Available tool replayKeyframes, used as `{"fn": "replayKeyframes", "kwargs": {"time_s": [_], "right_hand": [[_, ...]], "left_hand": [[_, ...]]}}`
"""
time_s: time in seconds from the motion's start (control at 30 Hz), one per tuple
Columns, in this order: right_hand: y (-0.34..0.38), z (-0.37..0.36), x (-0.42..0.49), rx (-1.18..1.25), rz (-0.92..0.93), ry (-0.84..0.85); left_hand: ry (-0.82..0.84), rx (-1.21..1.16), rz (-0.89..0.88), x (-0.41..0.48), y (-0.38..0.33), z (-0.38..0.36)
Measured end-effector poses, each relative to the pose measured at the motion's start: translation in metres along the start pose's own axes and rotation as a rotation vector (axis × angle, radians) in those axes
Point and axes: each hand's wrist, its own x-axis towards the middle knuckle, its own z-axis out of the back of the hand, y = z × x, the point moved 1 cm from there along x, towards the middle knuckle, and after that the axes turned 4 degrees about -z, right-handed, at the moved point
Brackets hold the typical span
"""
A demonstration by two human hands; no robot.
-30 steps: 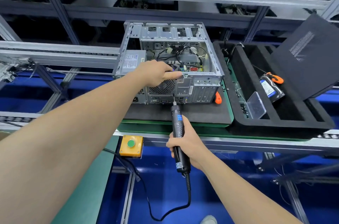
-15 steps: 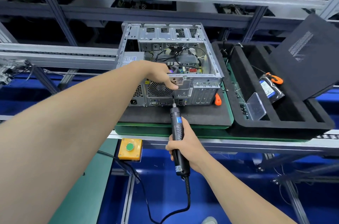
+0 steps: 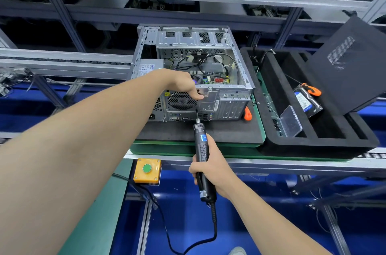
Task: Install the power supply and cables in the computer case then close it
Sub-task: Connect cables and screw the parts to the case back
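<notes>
Lying on its side with the open face up, the case sits on a black mat in the centre of the frame, its rear panel facing the bottom edge. The power supply shows as a grey box with a label at the case's left side, partly behind the left forearm. Black cables loop over the board inside. The left hand reaches in from the lower left and grips the case's rear top rim, with the thumb pressed flat against the rear panel just right of the fan grille; the other fingers curl over the rim and are hidden. The right hand, at lower centre, is wrapped tight round a black screwdriver whose bit meets the rear panel just below the grille. Its cord hangs down towards the bottom edge. An orange tool lies on the mat by the case's right corner. Right of the mat is a foam tray holding a hard drive and a clear box; a black panel leans over the tray's far right. A yellow button box sits below the mat
</notes>
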Motion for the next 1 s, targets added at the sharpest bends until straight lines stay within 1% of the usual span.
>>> {"fn": "replayKeyframes", "kwargs": {"time_s": [0.3, 0.5, 0.67, 0.73, 0.83, 0.87, 0.9, 0.93, 1.0], "right_hand": [[0.001, 0.0, -0.002, -0.065, 0.01, -0.036], [0.004, -0.003, -0.001, -0.116, 0.005, -0.061], [0.002, -0.006, 0.0, -0.084, 0.026, -0.096], [0.001, -0.006, 0.001, -0.074, 0.013, -0.092], [0.001, -0.003, 0.001, -0.079, 0.002, -0.083], [0.001, -0.002, 0.001, -0.08, 0.002, -0.079], [0.0, -0.002, 0.001, -0.077, 0.003, -0.076], [-0.001, -0.002, 0.001, -0.07, 0.005, -0.072], [-0.002, -0.001, 0.002, -0.046, 0.008, -0.067]], "left_hand": [[0.017, -0.02, -0.026, -0.002, 0.002, 0.0], [-0.008, -0.027, -0.046, -0.011, -0.001, -0.001], [-0.052, -0.032, -0.063, -0.014, -0.001, -0.003], [-0.074, 0.017, -0.06, -0.018, -0.002, -0.003], [-0.149, 0.193, -0.068, -0.027, -0.004, -0.005], [-0.199, 0.249, -0.078, -0.03, -0.002, -0.007], [-0.305, 0.286, -0.126, -0.034, 0.0, -0.009], [-0.464, 0.263, -0.222, -0.041, 0.002, -0.013], [-0.909, 0.068, -0.504, -0.058, 0.006, -0.03]]}}
